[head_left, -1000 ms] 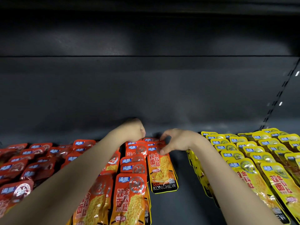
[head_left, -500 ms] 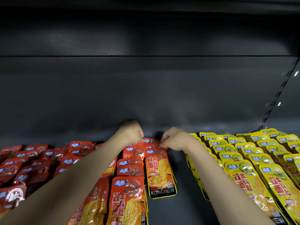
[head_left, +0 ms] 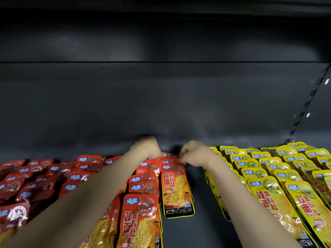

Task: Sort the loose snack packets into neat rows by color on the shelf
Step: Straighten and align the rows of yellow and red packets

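Observation:
Orange snack packets [head_left: 176, 187] lie in overlapping rows in the middle of the dark shelf [head_left: 202, 212]. Both my hands reach to the back of these rows. My left hand [head_left: 147, 147] is curled over the rearmost orange packets, its fingertips hidden. My right hand [head_left: 194, 153] pinches the top edge of a rear orange packet [head_left: 170, 159] between thumb and fingers. Dark red packets [head_left: 41, 179] fill the left side. Yellow packets [head_left: 279, 178] lie in neat rows on the right.
The shelf's black back wall [head_left: 161, 104] stands right behind my hands. A bare strip of shelf runs between the orange and yellow rows. A slotted upright [head_left: 304, 111] rises at the far right. Another shelf [head_left: 161, 33] overhangs above.
My right hand has closed from a spread pose over the orange row into a pinch at its rear. My left hand has stayed at the back.

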A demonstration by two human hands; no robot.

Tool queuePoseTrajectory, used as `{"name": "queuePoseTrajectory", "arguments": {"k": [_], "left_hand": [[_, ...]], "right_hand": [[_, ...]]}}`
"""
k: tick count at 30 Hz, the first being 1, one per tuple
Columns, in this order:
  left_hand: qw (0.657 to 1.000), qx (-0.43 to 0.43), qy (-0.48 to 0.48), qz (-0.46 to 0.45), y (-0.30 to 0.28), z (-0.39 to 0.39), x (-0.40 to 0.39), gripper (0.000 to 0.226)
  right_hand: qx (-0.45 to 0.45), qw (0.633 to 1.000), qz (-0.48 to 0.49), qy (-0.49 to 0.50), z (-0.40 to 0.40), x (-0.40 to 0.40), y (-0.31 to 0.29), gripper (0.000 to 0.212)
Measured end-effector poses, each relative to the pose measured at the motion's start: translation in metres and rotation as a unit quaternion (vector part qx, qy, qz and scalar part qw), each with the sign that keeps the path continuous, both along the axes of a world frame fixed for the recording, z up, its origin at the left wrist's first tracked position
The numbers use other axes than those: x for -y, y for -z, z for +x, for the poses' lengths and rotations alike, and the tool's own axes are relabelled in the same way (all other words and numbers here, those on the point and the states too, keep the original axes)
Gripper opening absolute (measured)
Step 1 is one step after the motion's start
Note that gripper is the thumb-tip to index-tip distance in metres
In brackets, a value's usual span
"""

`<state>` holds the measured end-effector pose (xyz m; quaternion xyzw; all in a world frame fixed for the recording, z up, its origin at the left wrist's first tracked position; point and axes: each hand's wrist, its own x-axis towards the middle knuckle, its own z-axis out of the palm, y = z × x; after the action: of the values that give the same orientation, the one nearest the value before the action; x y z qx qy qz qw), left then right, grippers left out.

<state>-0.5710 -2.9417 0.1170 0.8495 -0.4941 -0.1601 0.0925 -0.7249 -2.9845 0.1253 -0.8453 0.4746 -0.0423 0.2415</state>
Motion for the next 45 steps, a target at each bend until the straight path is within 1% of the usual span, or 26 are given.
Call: {"name": "queuePoseTrajectory", "arguments": {"k": [6,17,20,22,25,29,34,37,40,45], "left_hand": [[0.999,-0.03,-0.014,-0.016,-0.001,0.003,0.001,0.042],[0.999,-0.026,-0.001,-0.035,-0.001,0.002,-0.004,0.039],[0.999,-0.028,0.007,-0.042,-0.007,0.001,-0.01,0.035],[0.998,-0.038,0.018,-0.036,-0.011,0.002,-0.014,0.032],[0.996,-0.067,0.051,-0.018,-0.015,0.005,-0.019,0.026],[0.995,-0.068,0.076,-0.004,-0.016,0.008,-0.024,0.024],[0.993,-0.08,0.085,0.001,-0.02,0.01,-0.028,0.022],[0.993,-0.085,0.079,0.004,-0.02,0.013,-0.03,0.02],[0.993,-0.092,0.069,-0.003,-0.018,0.016,-0.032,0.017],[0.995,-0.081,0.061,-0.019,-0.021,0.02,-0.04,0.022]], "right_hand": [[0.007,1.0,0.002,0.0,0.002,0.0,-0.001,0.022],[0.006,1.0,-0.01,-0.003,0.0,-0.004,-0.006,0.024],[0.032,0.999,-0.023,0.011,-0.004,-0.005,-0.01,0.019],[0.042,0.999,-0.007,-0.003,-0.006,-0.007,-0.013,0.017],[0.002,0.999,0.021,-0.04,-0.008,-0.01,-0.013,0.025],[-0.02,0.998,0.033,-0.056,-0.01,-0.011,-0.012,0.024],[0.02,0.997,0.067,-0.047,-0.009,-0.007,-0.01,0.024],[0.035,0.996,0.074,-0.04,-0.009,-0.006,-0.01,0.029],[0.066,0.995,0.076,-0.026,-0.008,-0.003,-0.008,0.025],[0.07,0.995,0.064,-0.017,-0.004,0.0,-0.003,0.02]]}}
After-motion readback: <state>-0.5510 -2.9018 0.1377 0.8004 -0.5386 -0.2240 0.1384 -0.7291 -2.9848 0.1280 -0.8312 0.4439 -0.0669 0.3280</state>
